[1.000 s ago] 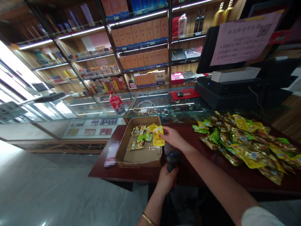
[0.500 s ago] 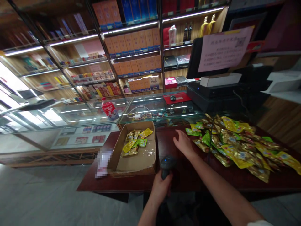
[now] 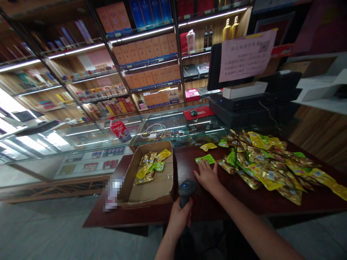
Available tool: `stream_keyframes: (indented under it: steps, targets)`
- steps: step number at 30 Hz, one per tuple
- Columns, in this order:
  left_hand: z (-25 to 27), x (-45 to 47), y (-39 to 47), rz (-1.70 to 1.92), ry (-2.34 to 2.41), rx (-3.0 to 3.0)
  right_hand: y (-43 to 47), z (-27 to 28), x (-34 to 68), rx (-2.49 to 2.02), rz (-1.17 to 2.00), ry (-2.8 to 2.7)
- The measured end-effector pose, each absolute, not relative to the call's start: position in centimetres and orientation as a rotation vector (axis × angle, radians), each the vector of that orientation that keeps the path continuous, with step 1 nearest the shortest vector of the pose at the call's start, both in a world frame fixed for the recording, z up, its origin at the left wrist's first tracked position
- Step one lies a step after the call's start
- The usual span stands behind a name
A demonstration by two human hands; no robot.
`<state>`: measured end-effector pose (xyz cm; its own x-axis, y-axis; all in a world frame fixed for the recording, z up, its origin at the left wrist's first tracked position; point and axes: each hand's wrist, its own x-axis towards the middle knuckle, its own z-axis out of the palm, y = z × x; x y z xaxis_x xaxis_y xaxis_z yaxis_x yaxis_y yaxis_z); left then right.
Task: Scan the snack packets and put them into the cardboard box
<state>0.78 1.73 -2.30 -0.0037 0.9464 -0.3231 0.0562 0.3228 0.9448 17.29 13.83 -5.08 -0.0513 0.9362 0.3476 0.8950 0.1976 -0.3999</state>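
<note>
My left hand (image 3: 179,215) is wrapped round the handle of a dark barcode scanner (image 3: 187,188) with a small blue light on top. My right hand (image 3: 208,177) lies flat with its fingers spread, the fingertips at the near edge of a green snack packet (image 3: 208,158) on the dark red table. Behind that packet is a yellow one (image 3: 208,146). To the right spreads a heap of gold, yellow and green snack packets (image 3: 260,159). Left of the scanner stands an open cardboard box (image 3: 168,191), with several similar packets (image 3: 149,167) inside.
A glass display counter (image 3: 173,122) borders the table's far side, with a red bottle (image 3: 119,129), a white cable (image 3: 154,131) and a mouse (image 3: 193,113) on it. A monitor (image 3: 214,66) with a pink paper sign stands at the back right. Stocked shelves line the wall.
My right hand has come nearer and its fingers have spread. A green and a yellow packet now lie apart from the heap, on its left. The scanner stays in my left hand.
</note>
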Motion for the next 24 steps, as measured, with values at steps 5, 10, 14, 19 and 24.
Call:
stream_keyframes:
  steps: [5, 10, 14, 19, 24]
  targets:
    - [-2.2, 0.8, 1.7, 0.925, 1.371, 1.013, 9.0, -5.1, 16.9, -1.56, 0.148, -2.02]
    - [-2.6, 0.7, 1.7, 0.918, 1.372, 1.013, 9.5, -5.6, 18.5, -1.819, 0.04, -1.783]
    - [-2.6, 0.7, 1.7, 0.92, 1.366, 1.004, 9.7, -5.9, 18.5, -1.826, 0.018, -1.848]
    - [-2.3, 0.7, 1.7, 0.921, 1.358, 1.015, 9.2, -5.7, 18.1, -1.687, 0.143, -2.006]
    - [-2.2, 0.7, 1.7, 0.919, 1.365, 1.003, 9.5, -6.0, 18.7, -1.692, 0.172, -1.962]
